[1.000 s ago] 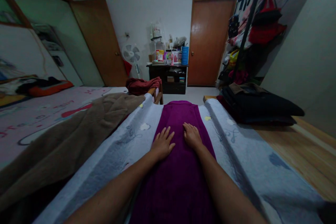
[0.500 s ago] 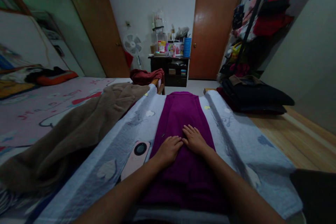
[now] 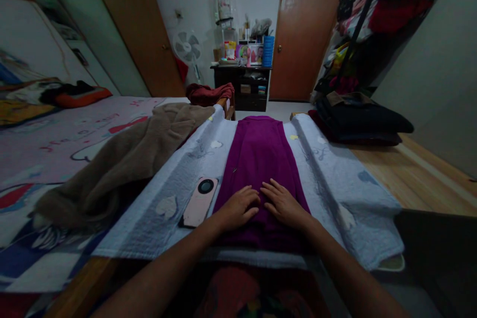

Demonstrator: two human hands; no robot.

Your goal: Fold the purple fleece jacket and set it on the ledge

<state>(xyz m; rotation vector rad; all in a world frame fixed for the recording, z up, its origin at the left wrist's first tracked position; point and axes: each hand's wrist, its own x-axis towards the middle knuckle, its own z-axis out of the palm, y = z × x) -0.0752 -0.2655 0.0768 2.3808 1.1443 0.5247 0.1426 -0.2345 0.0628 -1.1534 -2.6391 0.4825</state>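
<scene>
Phone [image 3: 198, 207] nr purple garment [image 3: 263, 159], dark stack [image 3: 363, 118] R, prob. clothes

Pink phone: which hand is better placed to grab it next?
Probably left: the left hand rests on the purple garment, nearer the pink phone; the right hand lies farther across.

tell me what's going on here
A person has the left-hand grip and right-hand grip open, palms down, on a purple garment laid out lengthwise on a pale blue patterned blanket. A pink smartphone lies camera side up, left of the garment. Farther left is a brown fuzzy cloth; dark folded clothes are stacked at the far right.
</scene>
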